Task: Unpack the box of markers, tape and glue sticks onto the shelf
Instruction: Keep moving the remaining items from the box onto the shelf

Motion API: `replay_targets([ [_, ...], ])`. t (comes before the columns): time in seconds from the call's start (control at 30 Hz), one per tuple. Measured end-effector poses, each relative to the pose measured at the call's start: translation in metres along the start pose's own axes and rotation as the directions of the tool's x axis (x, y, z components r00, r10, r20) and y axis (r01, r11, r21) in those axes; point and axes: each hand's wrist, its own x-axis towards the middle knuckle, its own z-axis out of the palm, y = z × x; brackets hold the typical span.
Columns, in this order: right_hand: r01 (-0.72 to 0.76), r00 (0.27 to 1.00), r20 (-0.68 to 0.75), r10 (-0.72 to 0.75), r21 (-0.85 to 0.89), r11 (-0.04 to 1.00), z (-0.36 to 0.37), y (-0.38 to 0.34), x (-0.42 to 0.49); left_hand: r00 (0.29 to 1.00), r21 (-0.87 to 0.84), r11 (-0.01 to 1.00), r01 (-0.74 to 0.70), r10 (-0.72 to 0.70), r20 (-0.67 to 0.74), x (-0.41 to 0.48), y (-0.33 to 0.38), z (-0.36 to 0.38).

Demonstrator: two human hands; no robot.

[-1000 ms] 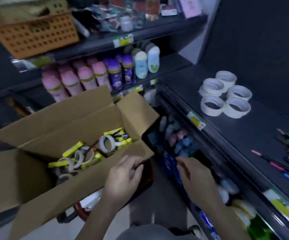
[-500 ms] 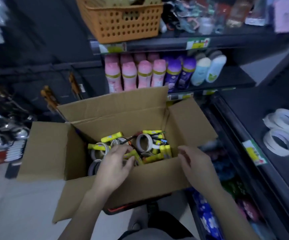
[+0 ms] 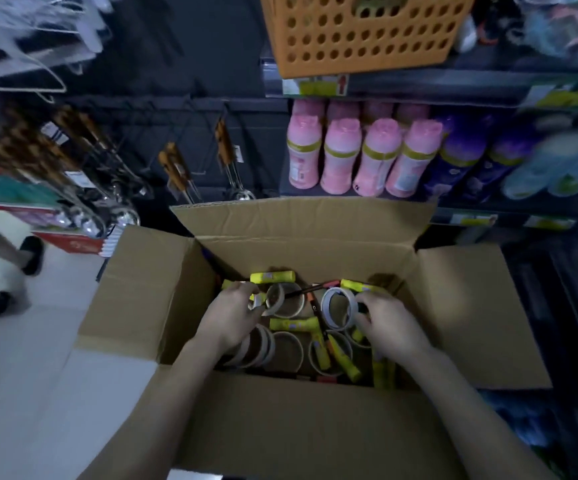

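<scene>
Left hand [image 3: 229,318] pinching the left tape roll [image 3: 284,301], right hand [image 3: 386,322] gripping the right tape roll [image 3: 327,308], we should lift both clear of the marker [image 3: 315,287].

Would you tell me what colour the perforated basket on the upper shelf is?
The basket is orange; head view.

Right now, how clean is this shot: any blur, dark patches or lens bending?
Head view: dim overall, dark shelving nearly black, the floor palest. Head view centre: the box, left hand and right hand read fairly sharp. Head view edges: motion smear on the purple bottles and hanging utensils. Head view lens: wide-angle stretch toward the corners.
</scene>
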Motion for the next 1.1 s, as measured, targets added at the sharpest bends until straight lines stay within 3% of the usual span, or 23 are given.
replay_targets([
  [0.13,0.003,0.996,0.085,0.004,-0.085,0.996,0.014,0.002,0.031,0.982,0.153,0.984,0.093,-0.115,0.149,0.020,-0.020,0.009],
  [0.2,0.007,0.992,0.125,0.005,-0.097,0.995,0.019,0.004,0.038,0.962,0.274,0.960,0.052,-0.122,0.244,0.029,-0.033,0.015],
  [0.3,-0.002,0.986,0.165,0.020,-0.108,0.994,0.025,0.004,0.046,0.900,0.506,0.826,-0.247,0.001,0.437,0.044,-0.049,0.028],
  [0.4,-0.041,0.979,0.195,0.055,-0.076,0.996,0.036,0.004,0.053,0.808,0.563,0.634,-0.530,0.177,0.561,0.049,-0.050,0.038],
  [0.63,-0.121,0.970,0.214,0.115,0.013,0.993,0.046,0.009,0.058,0.605,0.453,0.401,-0.796,0.518,0.605,0.058,-0.072,0.060],
  [0.7,-0.131,0.970,0.209,0.123,0.025,0.991,0.046,0.012,0.060,0.620,0.418,0.465,-0.781,0.494,0.610,0.060,-0.072,0.061],
  [0.8,-0.133,0.973,0.192,0.126,0.026,0.991,0.045,0.015,0.060,0.681,0.330,0.656,-0.679,0.396,0.616,0.064,-0.070,0.057],
  [0.9,-0.121,0.977,0.179,0.115,0.027,0.992,0.047,0.016,0.059,0.712,0.303,0.740,-0.601,0.323,0.623,0.065,-0.067,0.056],
  [1.0,-0.118,0.978,0.178,0.111,0.031,0.993,0.049,0.018,0.058,0.728,0.378,0.720,-0.582,0.256,0.635,0.063,-0.062,0.059],
  [1.1,-0.116,0.977,0.181,0.109,0.027,0.993,0.048,0.016,0.057,0.719,0.416,0.660,-0.626,0.283,0.634,0.063,-0.060,0.062],
])
